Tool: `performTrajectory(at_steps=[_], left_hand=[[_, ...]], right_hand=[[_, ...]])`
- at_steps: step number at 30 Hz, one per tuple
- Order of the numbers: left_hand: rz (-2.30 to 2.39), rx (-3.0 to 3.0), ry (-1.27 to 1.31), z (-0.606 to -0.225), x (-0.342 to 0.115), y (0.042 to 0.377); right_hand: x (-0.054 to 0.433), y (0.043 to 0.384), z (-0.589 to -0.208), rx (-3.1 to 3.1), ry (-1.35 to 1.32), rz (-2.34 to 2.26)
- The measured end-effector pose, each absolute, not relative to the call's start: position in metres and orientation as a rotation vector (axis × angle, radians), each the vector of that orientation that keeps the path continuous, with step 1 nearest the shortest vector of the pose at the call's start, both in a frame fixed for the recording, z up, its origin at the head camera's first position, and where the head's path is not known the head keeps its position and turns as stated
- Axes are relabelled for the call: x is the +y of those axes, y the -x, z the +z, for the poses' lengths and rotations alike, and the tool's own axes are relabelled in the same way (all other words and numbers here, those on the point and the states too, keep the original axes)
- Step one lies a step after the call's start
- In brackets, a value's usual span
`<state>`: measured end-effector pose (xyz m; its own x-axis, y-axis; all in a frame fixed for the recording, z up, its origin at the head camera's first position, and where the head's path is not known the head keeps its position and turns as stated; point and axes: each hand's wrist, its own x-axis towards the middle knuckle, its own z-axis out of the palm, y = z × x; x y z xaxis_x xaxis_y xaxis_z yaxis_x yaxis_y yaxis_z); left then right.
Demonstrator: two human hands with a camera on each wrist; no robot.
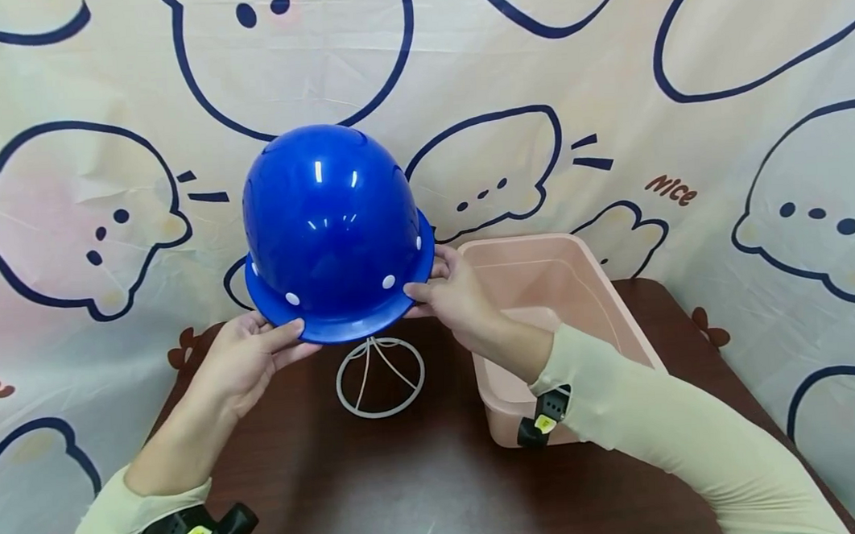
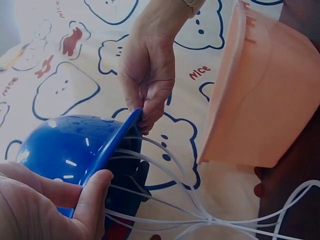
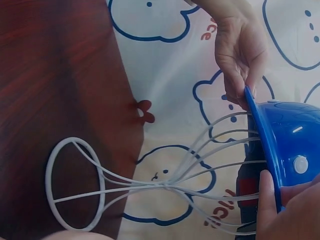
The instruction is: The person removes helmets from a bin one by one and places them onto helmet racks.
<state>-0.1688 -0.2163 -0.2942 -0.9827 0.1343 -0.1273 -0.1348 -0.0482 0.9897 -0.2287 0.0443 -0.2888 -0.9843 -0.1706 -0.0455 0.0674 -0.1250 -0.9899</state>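
A glossy blue hard hat (image 1: 331, 224) with white round rivets sits over the top of a white wire stand (image 1: 382, 415), whose ring base rests on the dark table. My left hand (image 1: 247, 361) pinches the brim at its lower left, thumb above and fingers beneath. On the opposite side my right hand (image 1: 465, 297) pinches the brim in the same way. In the right wrist view, the stand's wires (image 3: 167, 185) fan up into the hat (image 3: 295, 145), past a dark inner band with a red part. The hat hides the stand's top.
Close at the right stands a pink plastic bin (image 1: 626, 321), with my right forearm across its near side. The dark brown table (image 1: 410, 494) reaches back to a cloth backdrop (image 1: 301, 64) printed with cartoon figures. A black camera is strapped to each wrist.
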Motion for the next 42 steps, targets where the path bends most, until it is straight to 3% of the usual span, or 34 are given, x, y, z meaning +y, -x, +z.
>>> performTrajectory(at_steps=[42], left_hand=[[2.162, 1.951, 0.019, -0.332, -0.209, 0.162]], right_hand=[[0.051, 0.222, -0.325, 2.012, 0.152, -2.114]])
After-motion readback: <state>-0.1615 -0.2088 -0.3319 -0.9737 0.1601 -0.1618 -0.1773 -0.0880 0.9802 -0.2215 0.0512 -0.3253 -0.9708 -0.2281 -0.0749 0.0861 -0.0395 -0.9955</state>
